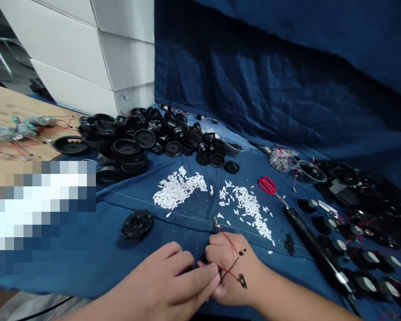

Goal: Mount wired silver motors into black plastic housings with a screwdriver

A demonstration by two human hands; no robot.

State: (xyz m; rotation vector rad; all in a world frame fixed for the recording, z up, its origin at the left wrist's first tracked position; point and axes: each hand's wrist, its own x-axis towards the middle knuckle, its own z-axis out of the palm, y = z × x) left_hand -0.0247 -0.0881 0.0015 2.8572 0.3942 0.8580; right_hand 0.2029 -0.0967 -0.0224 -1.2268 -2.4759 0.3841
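My left hand and my right hand meet low in the middle of the view, both with fingers closed. Between them they pinch a small wired part, mostly hidden by the fingers. Its thin red wire runs over the back of my right hand to a tiny green board. A little black end piece on a second wire rests near my right wrist. A black round housing lies on the blue cloth to the left, apart from my hands. Beyond my hands are two spreads of small white plastic pieces.
Red-handled scissors and a black electric screwdriver lie to the right, beside a few black screws. Motors line the right side. Black plastic housings are heaped at the back left, before stacked white boxes.
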